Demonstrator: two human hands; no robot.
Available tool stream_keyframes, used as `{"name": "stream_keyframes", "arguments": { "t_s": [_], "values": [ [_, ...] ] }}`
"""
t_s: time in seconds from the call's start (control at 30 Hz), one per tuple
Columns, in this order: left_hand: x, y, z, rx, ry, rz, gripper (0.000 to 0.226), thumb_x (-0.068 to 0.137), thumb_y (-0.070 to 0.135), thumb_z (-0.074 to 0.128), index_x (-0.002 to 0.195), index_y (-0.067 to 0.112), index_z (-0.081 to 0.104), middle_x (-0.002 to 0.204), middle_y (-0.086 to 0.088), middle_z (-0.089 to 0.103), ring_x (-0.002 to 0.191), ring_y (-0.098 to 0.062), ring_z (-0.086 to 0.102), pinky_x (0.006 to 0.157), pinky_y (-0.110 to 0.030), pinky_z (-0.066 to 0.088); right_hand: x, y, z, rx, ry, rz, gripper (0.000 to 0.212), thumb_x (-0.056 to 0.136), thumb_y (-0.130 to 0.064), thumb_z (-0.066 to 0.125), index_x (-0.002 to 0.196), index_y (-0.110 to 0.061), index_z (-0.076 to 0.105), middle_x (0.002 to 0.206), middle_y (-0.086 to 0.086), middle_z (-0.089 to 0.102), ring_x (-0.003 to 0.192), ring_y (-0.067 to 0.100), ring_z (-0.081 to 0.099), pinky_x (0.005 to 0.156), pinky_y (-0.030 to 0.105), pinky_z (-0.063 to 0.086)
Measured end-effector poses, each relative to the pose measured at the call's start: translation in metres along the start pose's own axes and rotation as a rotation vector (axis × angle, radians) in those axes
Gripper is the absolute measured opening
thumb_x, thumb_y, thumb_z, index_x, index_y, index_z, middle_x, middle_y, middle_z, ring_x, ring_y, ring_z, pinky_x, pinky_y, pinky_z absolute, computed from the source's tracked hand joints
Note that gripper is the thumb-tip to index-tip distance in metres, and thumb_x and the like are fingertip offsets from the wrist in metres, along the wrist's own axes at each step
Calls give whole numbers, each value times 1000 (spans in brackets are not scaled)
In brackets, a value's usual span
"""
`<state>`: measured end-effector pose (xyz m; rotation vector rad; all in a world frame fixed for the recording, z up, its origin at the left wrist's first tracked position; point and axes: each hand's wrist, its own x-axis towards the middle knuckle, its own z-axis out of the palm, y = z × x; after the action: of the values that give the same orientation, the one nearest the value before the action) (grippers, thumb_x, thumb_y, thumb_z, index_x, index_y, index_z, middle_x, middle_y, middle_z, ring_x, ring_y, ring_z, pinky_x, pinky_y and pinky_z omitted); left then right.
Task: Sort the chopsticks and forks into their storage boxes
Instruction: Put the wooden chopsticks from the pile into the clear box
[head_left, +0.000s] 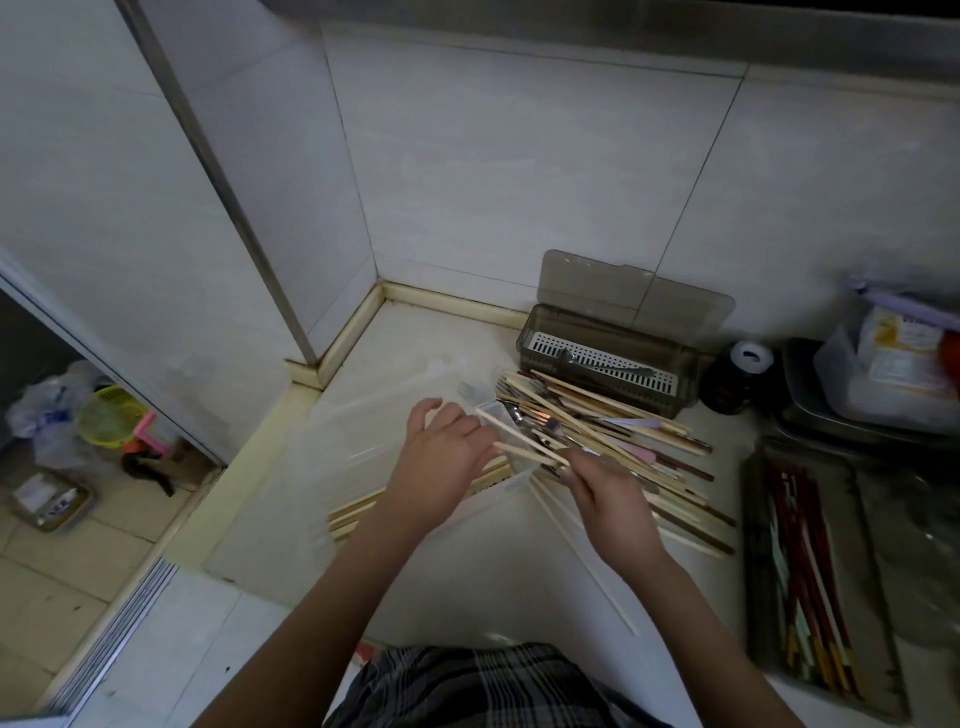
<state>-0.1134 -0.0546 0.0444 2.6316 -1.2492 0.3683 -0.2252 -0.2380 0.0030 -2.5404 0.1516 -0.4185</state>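
A mixed pile of pale and brown chopsticks (639, 441) with several metal forks (511, 410) lies on the counter. My right hand (608, 499) pinches a pair of pale chopsticks (530, 447) at their near end. My left hand (441, 457) curls its fingers round their far ends, above a clear plastic box (358, 431) with pale chopsticks (363, 512) inside. Behind the pile, a smoky box (540, 319) with its lid raised has a white perforated tray holding one metal utensil (602, 364).
A second smoky box (753, 519) at the right holds red and coloured chopsticks. Two long pale chopsticks (597, 566) lie loose near the counter's front. A dark jar (737, 374) and stacked trays with packets (883, 405) crowd the back right. The counter edge drops to the floor at left.
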Motion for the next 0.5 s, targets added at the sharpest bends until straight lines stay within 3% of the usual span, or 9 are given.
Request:
{"name": "stream_keyframes", "arguments": {
  "t_s": [0.07, 0.17, 0.3, 0.4, 0.5],
  "values": [
    [-4, -5, -1, 4, -70, 9, 6, 81, 29, 67, 81, 23, 67, 73, 4, 65, 75, -22, 61, 79, -37, 43, -4, 5, -3, -55, 113, 119, 15, 96, -22, 45, 83, -25, 52, 73, -10, 49, 69, 14, 45, 69, 32, 35],
    [-20, -29, 2, -185, -151, -180, 21, 95, 24, 47, 101, 20, 66, 89, -2, 61, 87, -24, 55, 75, -37, 43, -9, 18, -10, -152, 269, 330, 16, 96, -14, 46, 96, -16, 62, 86, 0, 60, 82, 23, 54, 80, 41, 40],
    [-51, -65, -7, -460, -258, -442, 28, 97, 11, 43, 117, 16, 63, 89, -1, 57, 81, -15, 54, 75, -27, 42, -20, 39, -11, -75, 210, 349, 17, 96, -14, 48, 103, -12, 62, 84, 4, 62, 76, 24, 57, 66, 37, 48],
    [-72, -84, -11, -439, -397, -573, 32, 96, 7, 42, 122, 13, 60, 90, -2, 63, 80, -14, 57, 76, -26, 44, -29, 44, -1, -60, 152, 417, 20, 97, -20, 43, 104, -15, 61, 78, 1, 59, 70, 20, 54, 62, 39, 49],
    [-84, -89, -7, -345, -558, -619, 29, 94, 9, 45, 118, 11, 62, 104, -6, 67, 90, -18, 60, 84, -29, 47, -33, 41, 8, -31, 80, 417, 19, 98, -21, 42, 98, -14, 60, 76, 1, 55, 68, 17, 51, 60, 36, 46]
  ]
}}
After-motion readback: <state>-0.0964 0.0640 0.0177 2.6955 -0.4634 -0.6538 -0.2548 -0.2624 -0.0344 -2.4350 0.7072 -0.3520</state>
